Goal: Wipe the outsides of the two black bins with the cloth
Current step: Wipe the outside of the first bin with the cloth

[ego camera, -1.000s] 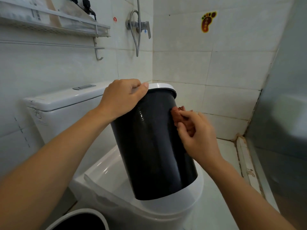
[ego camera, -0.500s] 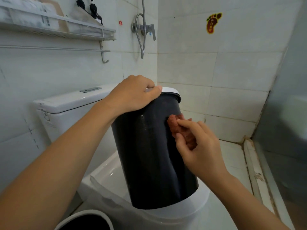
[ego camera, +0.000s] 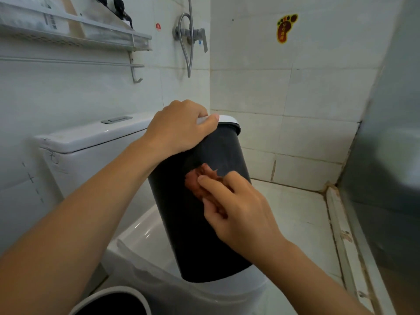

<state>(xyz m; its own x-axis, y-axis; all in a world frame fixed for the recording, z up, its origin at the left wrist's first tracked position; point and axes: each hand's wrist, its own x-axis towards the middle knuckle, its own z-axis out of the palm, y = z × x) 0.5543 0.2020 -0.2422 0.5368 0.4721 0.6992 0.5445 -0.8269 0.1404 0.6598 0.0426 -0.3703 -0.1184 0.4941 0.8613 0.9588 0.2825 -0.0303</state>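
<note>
**Cloth slides across tilted black bin**

A black bin (ego camera: 193,223) stands tilted on the closed toilet lid (ego camera: 145,242). The reddish cloth (ego camera: 197,180), pinched under the right hand (ego camera: 241,212), has moved leftward onto the bin's front. The left hand (ego camera: 177,128) still grips the white rim (ego camera: 229,120). A second bin (ego camera: 113,301) sits below.

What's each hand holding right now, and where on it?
Left hand grips the black bin at its white top rim. Right hand presses a bunched reddish-brown cloth against the bin's side, fingers curled over it.
</note>
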